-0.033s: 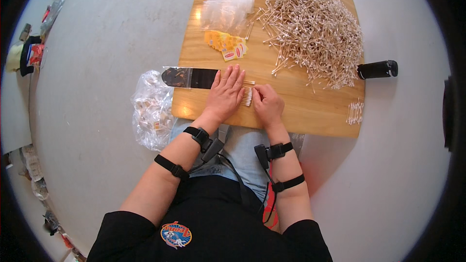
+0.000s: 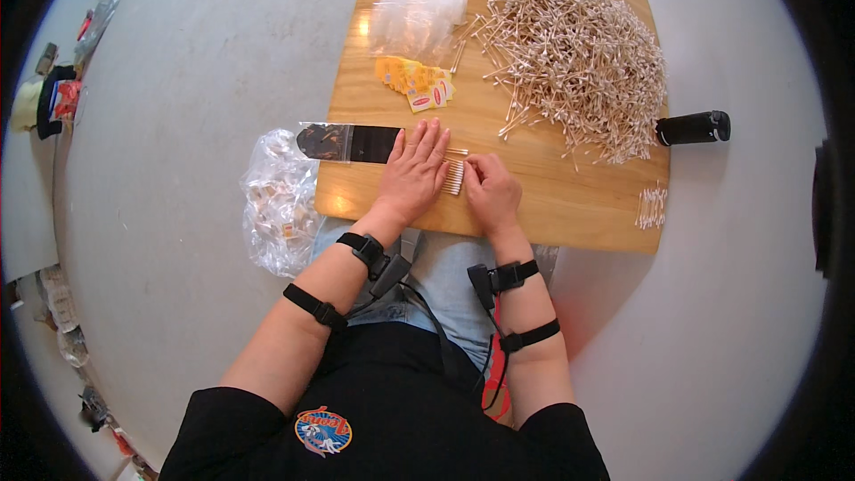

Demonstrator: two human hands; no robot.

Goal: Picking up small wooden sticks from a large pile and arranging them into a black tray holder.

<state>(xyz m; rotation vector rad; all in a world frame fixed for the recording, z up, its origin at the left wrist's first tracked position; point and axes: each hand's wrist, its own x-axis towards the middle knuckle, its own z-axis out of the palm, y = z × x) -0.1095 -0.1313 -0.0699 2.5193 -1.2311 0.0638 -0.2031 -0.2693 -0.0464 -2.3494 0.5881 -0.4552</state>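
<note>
My left hand (image 2: 412,174) lies flat with its fingers stretched out, pressing on the right end of a black strip (image 2: 374,144) and on part of a short row of cotton swabs (image 2: 454,180). A clear plastic sleeve with a dark rounded end (image 2: 323,142) lies at the strip's left and reaches past the table edge. On the other side of the row, my right hand (image 2: 495,194) is closed, thumb and fingers pinched together at the swab ends. Whatever the pinch may hold is hidden by the fingers.
A big heap of cotton swabs (image 2: 574,62) covers the wooden table's (image 2: 552,200) far right. Clear bags (image 2: 417,20) and yellow cards (image 2: 410,76) lie far left. Loose swabs (image 2: 652,207) and a black cylinder (image 2: 693,127) are at the right edge; a filled plastic bag (image 2: 280,205) hangs left.
</note>
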